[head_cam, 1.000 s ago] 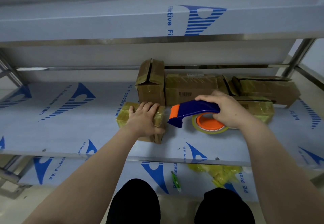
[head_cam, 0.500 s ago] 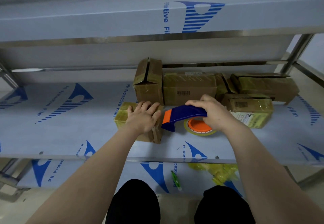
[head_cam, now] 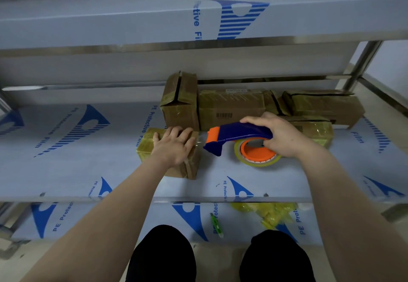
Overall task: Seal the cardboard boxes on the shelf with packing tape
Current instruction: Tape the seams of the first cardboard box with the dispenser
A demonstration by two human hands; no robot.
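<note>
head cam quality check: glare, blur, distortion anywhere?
Head view: wide-angle slants the shelf post; light dim, flat, bluish; small glint on the taped box by the left hand; dispenser in the right hand sharp; yellow scraps below look soft.

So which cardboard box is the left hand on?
The small tape-wrapped cardboard box at front left, nearest the shelf edge; the left hand rests flat on it.

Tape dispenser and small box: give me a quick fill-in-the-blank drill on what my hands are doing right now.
1. The left hand rests flat on ____ of the small box.
2. The right hand grips the blue tape dispenser, whose roll hub is ____.
3. The small green tool lies on the shelf ____ the small box.

Missing words: top; orange; below.
</note>
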